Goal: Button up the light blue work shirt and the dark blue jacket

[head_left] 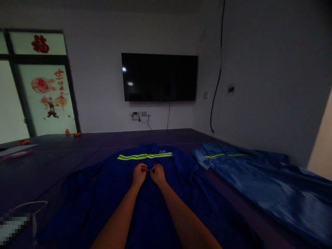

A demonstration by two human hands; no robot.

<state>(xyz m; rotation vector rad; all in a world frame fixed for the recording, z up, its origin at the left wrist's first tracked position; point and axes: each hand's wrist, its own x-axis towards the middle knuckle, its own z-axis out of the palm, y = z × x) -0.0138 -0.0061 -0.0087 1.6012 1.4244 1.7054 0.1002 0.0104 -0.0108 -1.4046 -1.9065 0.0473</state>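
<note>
Head view: blue jacket (150, 207), spread on purple surface (85, 145) beneath the grip, long axis fore-and-aft; left hand (140, 174), right hand (157, 173) equally near, pinched narrow on front opening, exact part too small to tell.

Near jacket (114, 186) deep blue, chest band (132, 157) yellow-green with a grey centre stripe; right garment (249, 180) lighter blue, thin yellow-green stripe (215, 156); surface (72, 155) dark purple, TV (159, 77) black, far-left door panel (33, 110) pale green with red decorations (40, 85).
</note>
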